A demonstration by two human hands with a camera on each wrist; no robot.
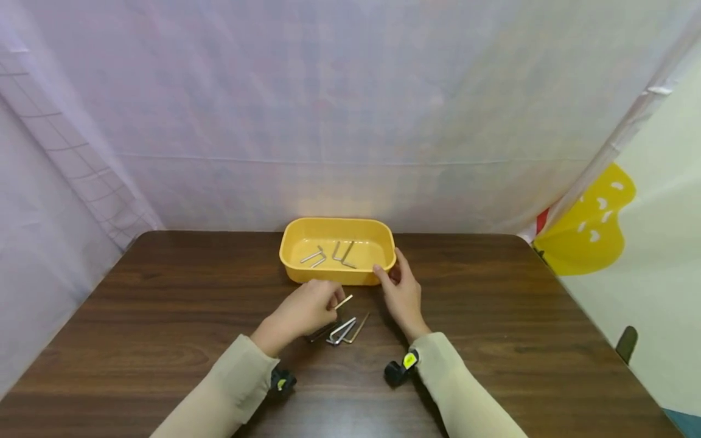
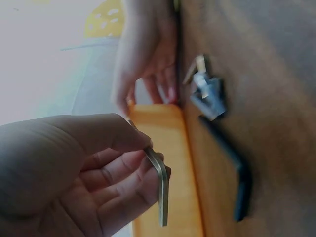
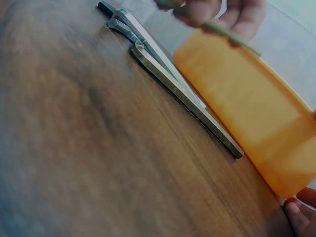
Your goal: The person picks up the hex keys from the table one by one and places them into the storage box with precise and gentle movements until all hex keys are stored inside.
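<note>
The left hand (image 1: 306, 310) pinches a hex key (image 1: 344, 302) just before a yellow tray (image 1: 337, 277) on the desk (image 1: 164, 304). The right hand (image 1: 402, 295), fingers relaxed, touches the tray's corner. Loose keys (image 1: 345, 330) lie between the hands, partly hidden.

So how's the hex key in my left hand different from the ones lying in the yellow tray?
The hex key in the left hand is pinched off the table by the left hand, just outside the yellow tray; the hex keys in the tray lie loose on its floor, untouched. It is single; they are several. All are L-shaped metal.
</note>
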